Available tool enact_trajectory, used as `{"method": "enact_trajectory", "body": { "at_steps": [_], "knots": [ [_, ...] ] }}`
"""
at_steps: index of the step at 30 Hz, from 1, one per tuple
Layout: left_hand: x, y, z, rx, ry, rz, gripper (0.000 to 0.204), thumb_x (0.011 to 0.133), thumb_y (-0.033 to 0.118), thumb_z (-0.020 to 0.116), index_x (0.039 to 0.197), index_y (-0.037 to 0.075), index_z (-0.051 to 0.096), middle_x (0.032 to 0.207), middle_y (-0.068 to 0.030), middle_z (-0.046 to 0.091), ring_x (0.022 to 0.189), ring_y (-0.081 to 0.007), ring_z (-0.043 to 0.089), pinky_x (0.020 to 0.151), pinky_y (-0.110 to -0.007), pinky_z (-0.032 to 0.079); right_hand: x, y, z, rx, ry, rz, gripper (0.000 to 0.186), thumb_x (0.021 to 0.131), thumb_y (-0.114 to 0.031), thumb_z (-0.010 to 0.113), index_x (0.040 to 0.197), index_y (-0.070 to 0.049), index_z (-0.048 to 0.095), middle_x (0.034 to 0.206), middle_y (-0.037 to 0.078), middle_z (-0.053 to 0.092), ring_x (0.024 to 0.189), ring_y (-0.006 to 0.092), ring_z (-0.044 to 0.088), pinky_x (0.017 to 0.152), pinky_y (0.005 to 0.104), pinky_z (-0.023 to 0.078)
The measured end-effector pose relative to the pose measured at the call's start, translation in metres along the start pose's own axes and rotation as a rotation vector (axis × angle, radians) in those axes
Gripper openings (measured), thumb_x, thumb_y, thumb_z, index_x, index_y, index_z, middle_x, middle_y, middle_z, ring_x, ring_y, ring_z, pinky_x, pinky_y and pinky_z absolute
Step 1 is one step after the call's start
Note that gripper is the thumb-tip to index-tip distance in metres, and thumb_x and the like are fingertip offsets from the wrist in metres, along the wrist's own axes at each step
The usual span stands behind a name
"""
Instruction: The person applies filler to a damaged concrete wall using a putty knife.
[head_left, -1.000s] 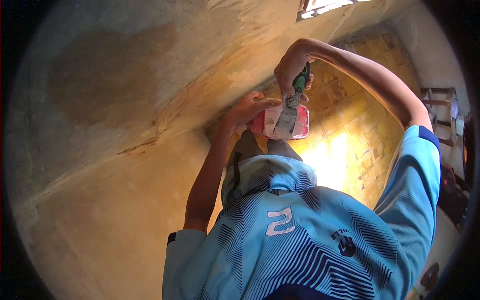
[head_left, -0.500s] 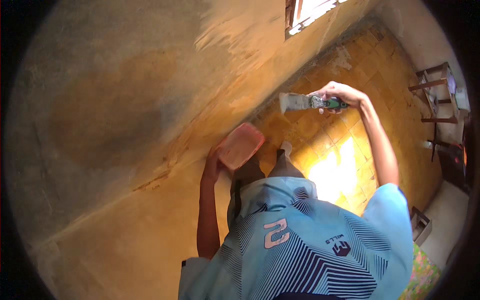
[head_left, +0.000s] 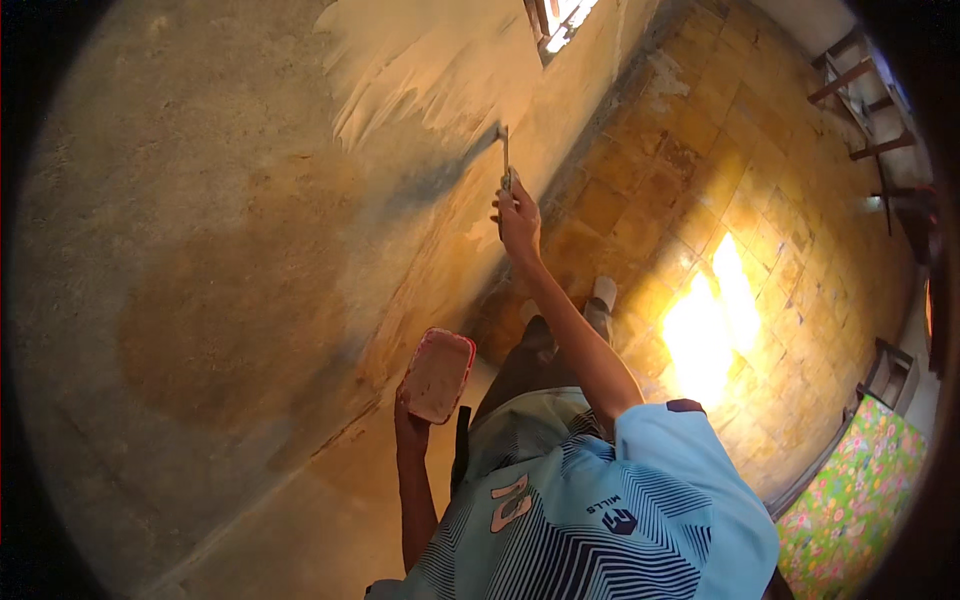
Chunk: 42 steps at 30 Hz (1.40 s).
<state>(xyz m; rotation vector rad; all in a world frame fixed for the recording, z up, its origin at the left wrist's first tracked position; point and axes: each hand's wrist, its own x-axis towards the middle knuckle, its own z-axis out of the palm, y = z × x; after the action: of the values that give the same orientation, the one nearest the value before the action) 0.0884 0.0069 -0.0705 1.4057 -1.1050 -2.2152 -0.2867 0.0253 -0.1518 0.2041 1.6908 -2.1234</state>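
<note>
A: Where do we have the scraper (head_left: 506,152)?

B: Up at the wall (head_left: 230,130), nearly edge-on to us, below the window (head_left: 562,18). Its tip meets a shadow there, so we judge it touching or just off. Can't confirm contact.

A: What's changed?

B: Blade is no longer in the tub (head_left: 471,364), nor out over the floor (head_left: 615,205). It's swung across to the wall; tub now sits lower, well apart from it. We read that as the work moving from tub to wall.

A: Hands?

B: Right hand (head_left: 520,225): fingers curled round the scraper's handle, arm reaching out. Left hand (head_left: 409,418): supports the tub at its lower left side. Most fingers are hidden, so we can't tell how far they spread.

A: Tub contents?

B: Pale pinkish paste (head_left: 437,382), mouth facing us.

A: Further out?

B: Pale smears (head_left: 425,65) on the wall up and left of the blade, dark stain (head_left: 235,310) lower left. Sun patch (head_left: 708,335) on the floor, flowered cloth (head_left: 850,505) lower right.
</note>
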Motion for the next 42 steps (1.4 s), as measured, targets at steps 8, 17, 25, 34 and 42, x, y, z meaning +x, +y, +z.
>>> {"method": "enact_trajectory", "body": {
  "at_steps": [8,17,25,34,42],
  "knots": [
    [-0.009,0.014,-0.033,0.06,0.028,-0.032,0.062,0.09,0.039,0.053,0.14,0.006,0.035,0.14,-0.0142,0.039,0.129,-0.028,0.041,0.103,-0.044,0.039,-0.078,0.071,0.036,-0.388,-0.064,-0.164,0.028,0.082,-0.018,0.065,0.103,0.0,0.064,0.083,0.018,0.065,0.078,0.0235,0.065,0.071,0.0379,0.051],
    [-0.007,0.022,-0.031,0.02,0.036,-0.023,0.062,0.091,0.035,0.053,0.141,0.006,0.033,0.143,-0.0152,0.036,0.131,-0.0292,0.039,0.104,-0.047,0.038,-0.004,0.013,-0.013,-0.102,-0.045,0.013,0.053,0.076,-0.016,0.069,0.125,-0.002,0.057,0.095,0.014,0.069,0.075,0.02,0.067,0.066,0.0309,0.053],
    [-0.011,0.012,-0.04,-0.024,0.018,-0.025,0.063,0.091,0.035,0.053,0.142,0.006,0.031,0.144,-0.015,0.034,0.132,-0.0313,0.036,0.104,-0.049,0.037,0.026,0.006,-0.004,-0.133,-0.152,0.011,0.042,0.073,-0.02,0.072,0.112,-0.004,0.065,0.09,0.013,0.069,0.076,0.0189,0.067,0.067,0.035,0.052],
    [-0.01,0.022,-0.033,0.018,0.063,-0.026,0.061,0.092,0.034,0.051,0.143,0.006,0.031,0.145,-0.0151,0.034,0.133,-0.031,0.036,0.106,-0.049,0.036,-0.079,0.012,-0.019,-0.184,-0.248,0.126,0.031,0.073,-0.014,0.07,0.099,0.004,0.066,0.078,0.009,0.067,0.074,0.0124,0.063,0.067,0.029,0.051],
    [-0.009,0.02,-0.037,0.025,0.022,-0.018,0.058,0.094,0.033,0.048,0.142,0.005,0.032,0.144,-0.0143,0.036,0.133,-0.0308,0.036,0.108,-0.048,0.033,0.047,-0.002,-0.02,-0.348,-0.052,-0.048,0.028,0.074,-0.017,0.071,0.095,0.002,0.068,0.076,0.006,0.068,0.068,0.0125,0.064,0.062,0.0272,0.051]
  ]
}}
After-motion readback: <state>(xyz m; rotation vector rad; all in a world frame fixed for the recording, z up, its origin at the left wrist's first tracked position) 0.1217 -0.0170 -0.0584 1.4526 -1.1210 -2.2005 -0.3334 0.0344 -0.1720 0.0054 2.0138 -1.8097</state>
